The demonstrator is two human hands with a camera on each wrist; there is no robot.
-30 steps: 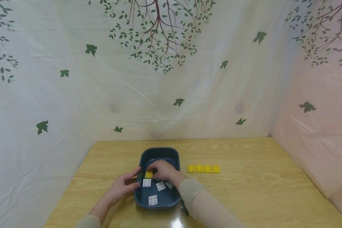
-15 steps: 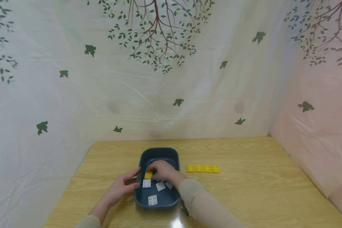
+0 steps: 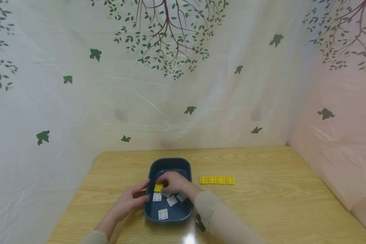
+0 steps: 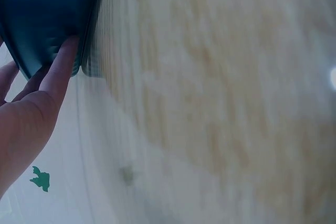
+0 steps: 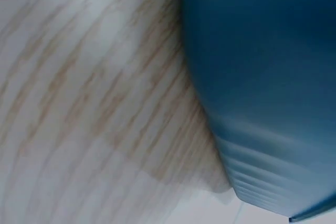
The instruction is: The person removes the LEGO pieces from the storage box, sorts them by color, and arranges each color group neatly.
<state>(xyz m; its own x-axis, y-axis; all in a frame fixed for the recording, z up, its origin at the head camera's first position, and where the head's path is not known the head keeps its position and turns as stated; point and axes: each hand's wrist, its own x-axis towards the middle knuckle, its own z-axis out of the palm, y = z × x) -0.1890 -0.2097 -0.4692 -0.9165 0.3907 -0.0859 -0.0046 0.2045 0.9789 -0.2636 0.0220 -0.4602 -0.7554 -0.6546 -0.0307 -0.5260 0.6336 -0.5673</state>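
Observation:
A dark blue tray [image 3: 146, 211] stands on the table with several white bricks [image 3: 163, 214] and a yellow brick [image 3: 158, 188] inside. My right hand [image 3: 172, 182] reaches over its right side and pinches the yellow brick between thumb and fingers; the hand partly covers that brick and a white brick beneath. My left hand [image 3: 131, 200] touches the tray's left side with extended fingers [image 4: 60, 69], seen against the outer wall in the left wrist view. The right wrist view shows the tray's outer wall [image 5: 262, 93], not the right hand.
To the right of the tray, several yellow bricks [image 3: 217, 180] form a straight row on the wooden table [image 3: 268, 203]. A pale curtain [image 3: 158, 112] with leaf prints hangs behind the table and along both sides.
The yellow brick at my right hand has shifted slightly toward me and tilted. A white brick beneath the hand now shows more. My left hand stays in place on the tray.

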